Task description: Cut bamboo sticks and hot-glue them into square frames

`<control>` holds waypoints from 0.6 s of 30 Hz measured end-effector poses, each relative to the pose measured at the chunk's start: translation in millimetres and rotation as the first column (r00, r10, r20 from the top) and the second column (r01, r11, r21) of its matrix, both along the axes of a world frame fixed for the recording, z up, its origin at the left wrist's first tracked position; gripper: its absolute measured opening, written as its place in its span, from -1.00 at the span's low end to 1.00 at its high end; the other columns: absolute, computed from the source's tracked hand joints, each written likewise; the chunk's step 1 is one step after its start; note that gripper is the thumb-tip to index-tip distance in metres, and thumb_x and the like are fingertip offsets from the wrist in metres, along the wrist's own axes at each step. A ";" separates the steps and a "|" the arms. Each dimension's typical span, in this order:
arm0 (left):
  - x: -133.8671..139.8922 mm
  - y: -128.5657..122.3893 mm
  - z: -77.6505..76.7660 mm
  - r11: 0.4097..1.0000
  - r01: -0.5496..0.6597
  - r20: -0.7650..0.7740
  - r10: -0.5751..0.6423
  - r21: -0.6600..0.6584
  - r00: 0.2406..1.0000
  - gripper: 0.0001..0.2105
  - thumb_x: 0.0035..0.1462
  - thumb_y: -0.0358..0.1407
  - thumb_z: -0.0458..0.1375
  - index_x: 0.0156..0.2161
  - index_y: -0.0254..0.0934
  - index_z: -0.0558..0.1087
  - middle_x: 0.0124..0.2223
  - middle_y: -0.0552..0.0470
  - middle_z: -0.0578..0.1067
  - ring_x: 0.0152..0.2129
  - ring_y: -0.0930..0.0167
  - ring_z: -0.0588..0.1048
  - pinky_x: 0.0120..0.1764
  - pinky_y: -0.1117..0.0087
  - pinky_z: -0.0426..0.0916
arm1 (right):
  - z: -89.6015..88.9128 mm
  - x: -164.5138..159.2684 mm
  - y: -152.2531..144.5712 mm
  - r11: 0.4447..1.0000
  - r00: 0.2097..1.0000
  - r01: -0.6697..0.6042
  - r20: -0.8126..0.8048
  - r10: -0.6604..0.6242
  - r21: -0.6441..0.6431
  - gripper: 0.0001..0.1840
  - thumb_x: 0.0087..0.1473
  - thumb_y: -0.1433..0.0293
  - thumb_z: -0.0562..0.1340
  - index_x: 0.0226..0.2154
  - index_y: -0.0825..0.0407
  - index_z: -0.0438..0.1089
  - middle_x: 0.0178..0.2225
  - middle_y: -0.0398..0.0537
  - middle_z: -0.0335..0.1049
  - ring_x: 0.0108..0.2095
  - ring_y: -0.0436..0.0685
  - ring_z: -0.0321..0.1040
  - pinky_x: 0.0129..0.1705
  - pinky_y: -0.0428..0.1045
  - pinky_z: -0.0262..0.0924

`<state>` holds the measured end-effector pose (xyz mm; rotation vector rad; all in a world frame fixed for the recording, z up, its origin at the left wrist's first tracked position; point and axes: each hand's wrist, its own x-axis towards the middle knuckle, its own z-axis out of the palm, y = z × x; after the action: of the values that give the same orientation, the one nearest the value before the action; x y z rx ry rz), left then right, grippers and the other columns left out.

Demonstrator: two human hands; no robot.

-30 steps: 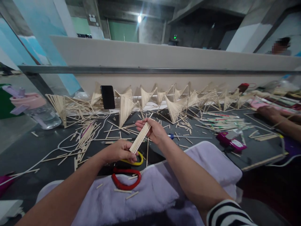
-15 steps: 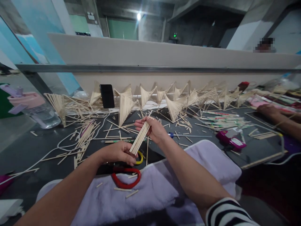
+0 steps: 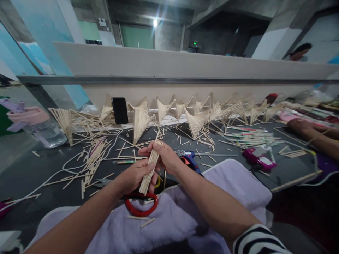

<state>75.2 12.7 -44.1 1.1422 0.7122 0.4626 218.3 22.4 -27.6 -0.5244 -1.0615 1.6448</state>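
A bundle of thin wooden sticks (image 3: pixel 148 173) slants between my two hands, above the near edge of the table. My left hand (image 3: pixel 134 176) grips its middle from the left, thumb on top and fingertips showing underneath. My right hand (image 3: pixel 165 157) wraps the upper part, its thumb across the sticks. One stick juts out past the top of the others. Under the bundle's lower end is a red-handled pair of scissors (image 3: pixel 141 213), partly hidden by my left hand and forearm. A blue glue gun (image 3: pixel 195 165) lies beside my right wrist.
Stick-built twisted models (image 3: pixel 141 120) line the back of the table near a black phone (image 3: pixel 120 110). Loose sticks (image 3: pixel 97 158) and a white cable lie left, beyond them a water bottle (image 3: pixel 45 128). A lilac towel (image 3: pixel 233 180) covers the front edge. A co-worker's hand (image 3: pixel 300 125) is at right.
My left hand has moved up from the bundle's lower end to its middle. My right hand and the bundle have shifted left and down, and the glue gun now shows beside my wrist.
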 end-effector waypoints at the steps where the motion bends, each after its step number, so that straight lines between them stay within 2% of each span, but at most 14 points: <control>1: 0.6 -0.7 0.4 1.000 0.002 -0.003 -0.002 -0.001 1.000 -0.68 0.09 -0.04 0.02 -0.32 -0.31 0.29 -0.55 0.03 0.42 -0.72 0.43 0.41 -0.68 0.48 0.28 | -0.5 0.4 0.3 1.000 1.000 -0.001 0.003 0.001 0.014 -0.74 0.10 0.19 0.09 -0.40 0.06 0.24 -0.27 0.02 0.47 -0.19 0.11 0.41 -0.19 0.04 0.30; 5: 0.9 -3.1 5.4 1.000 0.016 -0.018 -0.016 -0.008 1.000 -0.72 0.12 -0.08 0.00 -0.37 -0.31 0.26 -0.55 0.04 0.43 -0.72 0.41 0.42 -0.66 0.45 0.30 | -3.8 0.9 1.7 0.998 1.000 0.001 -0.012 0.000 0.065 -0.70 0.07 0.16 0.11 -0.40 0.07 0.27 -0.26 0.04 0.47 -0.17 0.11 0.39 -0.06 0.10 0.22; 10: 1.1 -3.7 10.0 0.999 0.029 0.001 -0.029 -0.021 1.000 -0.75 0.13 -0.14 0.00 -0.39 -0.32 0.24 -0.54 0.02 0.44 -0.69 0.39 0.45 -0.61 0.41 0.35 | -5.6 0.8 2.5 0.998 0.999 -0.030 -0.041 0.032 0.049 -0.70 0.06 0.14 0.13 -0.40 0.07 0.27 -0.27 0.03 0.47 -0.18 0.13 0.40 -0.05 0.12 0.20; 18: 0.4 -1.0 3.5 0.999 0.026 0.024 -0.025 -0.044 0.999 -0.74 0.10 -0.13 0.05 -0.39 -0.34 0.26 -0.54 -0.02 0.46 -0.69 0.36 0.47 -0.61 0.39 0.36 | -7.3 1.0 3.2 0.997 0.996 -0.082 -0.044 0.083 0.015 -0.71 0.08 0.19 0.13 -0.21 0.04 0.25 -0.32 0.02 0.48 -0.26 0.12 0.43 -0.12 0.12 0.25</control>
<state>75.7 11.7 -40.6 1.1017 0.6831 0.4361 219.4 25.6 -34.9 -0.4381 -1.0725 1.7126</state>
